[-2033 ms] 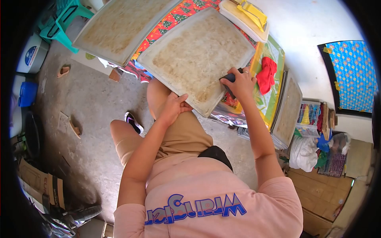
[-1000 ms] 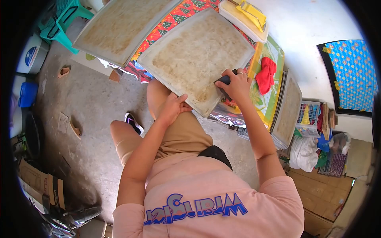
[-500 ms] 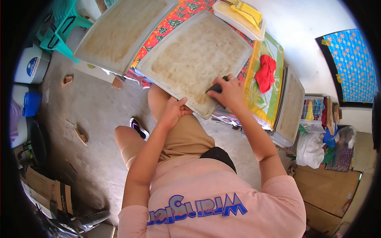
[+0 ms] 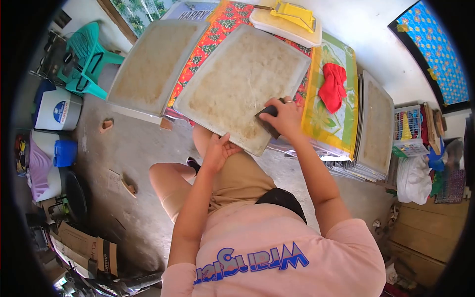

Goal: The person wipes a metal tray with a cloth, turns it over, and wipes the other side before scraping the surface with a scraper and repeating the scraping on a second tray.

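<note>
A flat grey tray [image 4: 237, 74] with brown stains lies tilted across the table, its near corner out over my thigh. My left hand [image 4: 219, 152] grips the near edge, thumb on top and fingers curled at the rim. In my right hand [image 4: 284, 118] is a dark, flat hand-sized block [image 4: 268, 123], pressed against the tray's surface near its right corner. My fingers cover part of the block, so its exact kind is unclear.
A second stained tray [image 4: 156, 64] lies to the left, and several more are stacked [image 4: 377, 128] at the right. A red cloth [image 4: 333, 88] rests on the yellow-green cover [image 4: 341, 57]. Behind sits a white container [image 4: 287, 29] with a yellow tool [image 4: 296, 16]. A green chair [image 4: 91, 59] stands left.
The whole view has shifted and tilted. My right hand and the block have moved slightly toward the tray's near edge, and more of the block shows. My left hand keeps its hold.
</note>
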Available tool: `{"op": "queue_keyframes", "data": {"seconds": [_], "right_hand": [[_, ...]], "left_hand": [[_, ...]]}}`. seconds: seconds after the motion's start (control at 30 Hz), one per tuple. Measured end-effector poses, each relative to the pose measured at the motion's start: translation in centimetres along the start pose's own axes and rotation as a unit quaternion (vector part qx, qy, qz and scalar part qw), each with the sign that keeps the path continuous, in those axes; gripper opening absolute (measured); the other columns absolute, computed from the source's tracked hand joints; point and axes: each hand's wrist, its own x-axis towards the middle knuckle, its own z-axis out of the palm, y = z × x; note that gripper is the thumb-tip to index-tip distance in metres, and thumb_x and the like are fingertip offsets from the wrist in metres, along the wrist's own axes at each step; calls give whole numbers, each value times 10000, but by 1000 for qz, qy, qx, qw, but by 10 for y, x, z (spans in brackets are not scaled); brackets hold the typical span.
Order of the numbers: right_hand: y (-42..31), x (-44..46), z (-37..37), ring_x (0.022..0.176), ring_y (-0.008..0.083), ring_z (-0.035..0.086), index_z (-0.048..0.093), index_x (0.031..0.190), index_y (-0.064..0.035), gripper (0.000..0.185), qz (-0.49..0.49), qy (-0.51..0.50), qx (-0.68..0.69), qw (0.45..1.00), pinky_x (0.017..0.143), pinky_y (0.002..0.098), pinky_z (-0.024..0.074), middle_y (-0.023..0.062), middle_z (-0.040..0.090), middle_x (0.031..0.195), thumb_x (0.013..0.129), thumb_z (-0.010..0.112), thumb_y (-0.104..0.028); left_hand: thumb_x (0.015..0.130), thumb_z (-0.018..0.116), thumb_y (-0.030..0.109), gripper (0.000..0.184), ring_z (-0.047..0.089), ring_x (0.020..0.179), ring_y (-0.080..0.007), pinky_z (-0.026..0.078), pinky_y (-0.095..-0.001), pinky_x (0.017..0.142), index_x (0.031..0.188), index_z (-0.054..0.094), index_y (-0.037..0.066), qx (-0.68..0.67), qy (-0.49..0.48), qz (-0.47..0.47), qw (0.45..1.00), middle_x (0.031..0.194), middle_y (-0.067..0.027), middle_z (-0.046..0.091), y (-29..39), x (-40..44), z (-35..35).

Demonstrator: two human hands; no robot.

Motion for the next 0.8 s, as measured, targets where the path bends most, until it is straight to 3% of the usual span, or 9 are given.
{"op": "queue_keyframes", "data": {"seconds": [0.1, 0.27, 0.33, 0.4, 0.47, 0.57, 0.73, 0.77, 0.8], "right_hand": [[26, 12, -1, 969, 325, 593, 677, 1112, -233, 420, 88, 52, 173, 980, 882, 435, 426, 138, 592, 1012, 745, 770, -414], [43, 4, 10, 979, 288, 569, 603, 1254, -136, 519, 61, 136, 275, 950, 914, 385, 438, 165, 543, 1065, 778, 759, -271], [43, -5, 15, 997, 284, 546, 561, 1313, -121, 545, 42, 127, 313, 940, 911, 365, 438, 173, 503, 1106, 798, 723, -197], [34, -17, 17, 1013, 286, 520, 520, 1364, -121, 572, 21, 91, 381, 920, 900, 351, 437, 177, 459, 1147, 814, 676, -130], [22, -28, 22, 1024, 271, 487, 493, 1393, -105, 589, 40, 40, 348, 936, 926, 355, 413, 169, 450, 1123, 820, 562, 12], [-22, -39, 4, 1062, 256, 473, 487, 1393, -67, 586, 40, 18, 338, 940, 1005, 334, 371, 142, 460, 1120, 821, 521, 56], [-60, -45, 5, 1072, 240, 463, 454, 1418, -65, 594, -44, 30, 400, 915, 993, 320, 395, 130, 455, 1114, 843, 518, 71], [-61, -44, 6, 1000, 288, 498, 427, 1429, -78, 592, -28, 18, 445, 895, 932, 361, 425, 186, 454, 1154, 860, 565, 8], [-60, -41, 4, 1005, 296, 504, 417, 1436, -78, 598, -11, 7, 483, 875, 942, 367, 420, 189, 467, 1153, 866, 595, -42]], "left_hand": [[1012, 459, 166, 341, 660, 899, -261, 578, -385, 798, 1308, 346, 39, -4, 25, 10, 1000, 1073, -159, 609, 3, -13, 2], [965, 578, 243, 603, 636, 971, -275, 571, -371, 793, 1430, 237, 66, 51, 119, 64, 990, 1196, -192, 525, 4, -42, 10], [921, 640, 274, 704, 594, 1060, -307, 538, -408, 852, 1455, 237, 54, 203, 190, 160, 947, 1276, -219, 478, -3, -47, 10], [881, 685, 283, 759, 547, 1138, -339, 489, -445, 917, 1463, 261, 41, 423, 207, 282, 836, 1341, -245, 439, 3, -48, 22], [846, 712, 270, 769, 492, 1205, -374, 424, -482, 990, 1453, 309, 28, 665, 155, 407, 607, 1392, -269, 406, 12, -54, 37], [775, 745, 241, 737, 418, 1267, -425, 330, -531, 1054, 1395, 417, 17, 651, 34, 387, 652, 1377, -236, 434, 18, -47, 68], [825, 677, 182, 578, 519, 1171, -356, 423, -451, 977, 1355, 490, 48, 677, 38, 403, 615, 1316, -197, 518, 28, -10, 74], [839, 660, 170, 527, 552, 1134, -341, 447, -430, 954, 1333, 519, 49, 665, 43, 426, 611, 1278, -190, 554, 29, 0, 68], [855, 642, 161, 475, 583, 1054, -338, 467, -406, 896, 1302, 542, 37, 638, 43, 418, 645, 1185, -186, 593, 30, 6, 64]]}}
